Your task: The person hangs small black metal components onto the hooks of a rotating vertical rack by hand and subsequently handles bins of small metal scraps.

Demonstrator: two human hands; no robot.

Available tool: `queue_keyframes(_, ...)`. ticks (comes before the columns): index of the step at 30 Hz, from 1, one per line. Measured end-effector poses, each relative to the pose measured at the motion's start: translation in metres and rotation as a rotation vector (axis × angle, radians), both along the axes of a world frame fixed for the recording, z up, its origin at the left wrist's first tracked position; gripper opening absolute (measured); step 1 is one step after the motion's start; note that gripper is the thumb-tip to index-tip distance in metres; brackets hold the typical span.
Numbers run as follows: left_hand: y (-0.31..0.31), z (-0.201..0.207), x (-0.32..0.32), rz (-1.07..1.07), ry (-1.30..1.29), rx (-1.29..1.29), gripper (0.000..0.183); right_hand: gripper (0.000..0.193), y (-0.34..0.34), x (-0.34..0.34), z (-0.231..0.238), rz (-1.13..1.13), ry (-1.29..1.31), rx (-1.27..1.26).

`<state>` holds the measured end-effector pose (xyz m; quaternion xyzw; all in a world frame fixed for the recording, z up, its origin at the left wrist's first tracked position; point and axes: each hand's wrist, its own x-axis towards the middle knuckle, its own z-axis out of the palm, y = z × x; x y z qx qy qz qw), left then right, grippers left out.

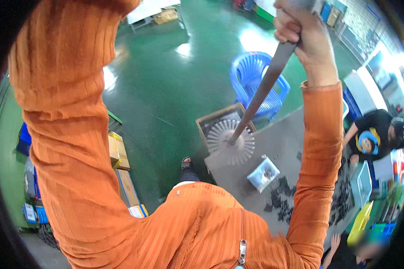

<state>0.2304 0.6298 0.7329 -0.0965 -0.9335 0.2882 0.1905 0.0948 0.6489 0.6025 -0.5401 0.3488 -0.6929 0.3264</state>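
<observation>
Workroom with a green floor [166, 85]. The right grip [312, 38] wraps around one grey pole [265, 84] slanting down-left to one slotted disc [242, 143]. Below it: one blue chair [246, 75], one table [285, 139], one bag [262, 175]. Lower right: two people [379, 123], one in a cartoon-print shirt [367, 142]. Left grip out of frame; cannot tell its state.

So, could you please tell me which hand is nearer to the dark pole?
Right: the right hand is closed around the dark pole near the picture's top. The left hand is out of view; the left sleeve is well left of the pole.
</observation>
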Motion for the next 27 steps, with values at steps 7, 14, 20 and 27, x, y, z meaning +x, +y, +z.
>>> queue_keyframes(7, -0.114, 0.017, 0.058, 0.297, -0.058, -0.002, 0.027, 0.028, -0.161, 0.090, -0.016, 0.208, -0.025, 0.062)
queue_keyframes(14, -0.302, -0.057, 0.164, 0.119, 0.000, 0.361, 0.067, 0.013, -0.370, 0.162, -0.111, 0.332, -0.088, -0.007)
queue_keyframes(20, -0.390, -0.092, 0.289, 0.221, 0.255, 0.596, 0.072, 0.028, -0.504, 0.251, -0.149, 0.099, 0.129, 0.122)
queue_keyframes(27, -0.415, -0.143, 0.419, 0.564, 0.406, 0.729, 0.056, 0.033, -0.598, 0.351, -0.195, -0.047, 0.407, 0.202)
